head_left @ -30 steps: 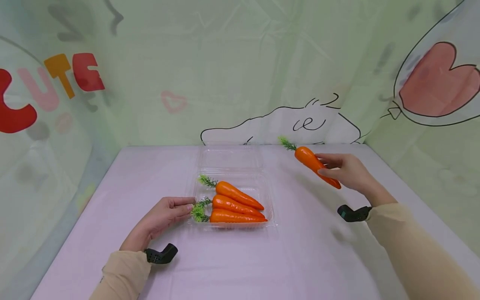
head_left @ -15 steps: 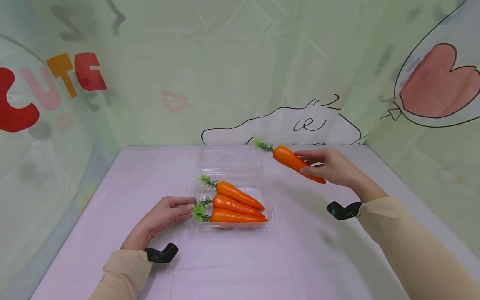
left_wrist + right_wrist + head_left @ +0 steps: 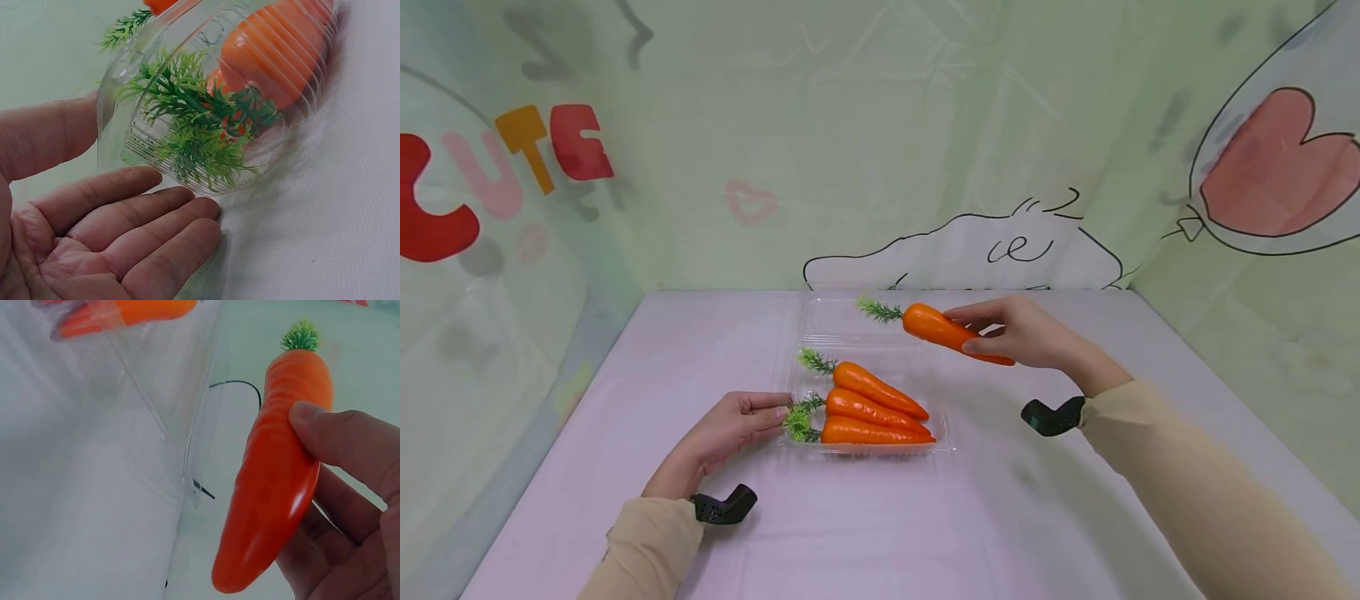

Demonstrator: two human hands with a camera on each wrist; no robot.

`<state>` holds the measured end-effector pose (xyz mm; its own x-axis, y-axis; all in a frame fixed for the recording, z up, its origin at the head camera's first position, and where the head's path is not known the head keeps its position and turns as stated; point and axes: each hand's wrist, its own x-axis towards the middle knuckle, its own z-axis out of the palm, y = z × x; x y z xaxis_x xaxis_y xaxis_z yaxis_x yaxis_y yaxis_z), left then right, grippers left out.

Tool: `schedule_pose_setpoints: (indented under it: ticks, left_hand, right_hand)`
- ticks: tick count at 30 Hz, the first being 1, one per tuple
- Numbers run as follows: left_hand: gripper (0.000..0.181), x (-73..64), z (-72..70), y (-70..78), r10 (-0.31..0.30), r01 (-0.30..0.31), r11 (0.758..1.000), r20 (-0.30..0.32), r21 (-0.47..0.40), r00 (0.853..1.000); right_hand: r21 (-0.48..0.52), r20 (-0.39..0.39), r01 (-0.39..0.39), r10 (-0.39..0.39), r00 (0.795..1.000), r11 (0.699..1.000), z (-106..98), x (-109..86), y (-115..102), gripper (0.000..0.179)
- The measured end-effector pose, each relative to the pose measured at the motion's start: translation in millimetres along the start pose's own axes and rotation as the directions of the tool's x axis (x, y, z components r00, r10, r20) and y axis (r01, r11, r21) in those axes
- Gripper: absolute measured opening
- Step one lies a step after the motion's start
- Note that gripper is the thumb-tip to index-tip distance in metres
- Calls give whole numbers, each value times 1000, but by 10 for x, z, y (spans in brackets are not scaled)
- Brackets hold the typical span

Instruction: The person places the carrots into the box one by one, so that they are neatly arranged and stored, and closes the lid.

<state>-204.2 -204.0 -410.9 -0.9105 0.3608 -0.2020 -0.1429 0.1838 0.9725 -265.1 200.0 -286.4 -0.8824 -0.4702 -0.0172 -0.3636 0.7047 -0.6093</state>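
Note:
My right hand [image 3: 1030, 337] pinches an orange toy carrot [image 3: 928, 323] between thumb and fingers, raised above the table near the hinge of a clear plastic clamshell box [image 3: 946, 429]. The carrot's green tuft points left and its tip lies toward my palm. Inside the box three more carrots [image 3: 876, 406] lie side by side, tufts to the left. My left hand [image 3: 730, 433] touches the box's left edge with fairly straight fingers. In the left wrist view, the thumb [image 3: 53, 134] reaches the rim, its tip hidden behind it, while the fingers [image 3: 150, 212] lie along the outer wall.
The clear lid [image 3: 831, 317] lies folded back behind the box, toward the rear edge of the white table [image 3: 865, 533]. Pale green printed curtains [image 3: 880, 125] hang behind and on both sides.
The right hand has carried its carrot leftward from the right side of the table until the tuft overlaps the lid in view. My left hand and the box stay in place.

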Motion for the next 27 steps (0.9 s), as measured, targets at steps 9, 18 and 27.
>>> schedule_pose_setpoints:
  ticks: [9,18,27]
  left_hand:
    - [50,-4,-2,4,-2,2,1000,-1,-3,1000]
    - [50,-6,-6,10,-13,13,1000,-5,-4,1000]
    - [50,-3,-10,-1,-5,5,1000,4,-16,1000]
  right_hand:
    - [39,102,40,-44,994,998,145,126,-78,43]
    - [43,186,63,-70,980,997,297,242,-160,43]
    - [7,257,116,-114,960,993,437,332,-247,41]
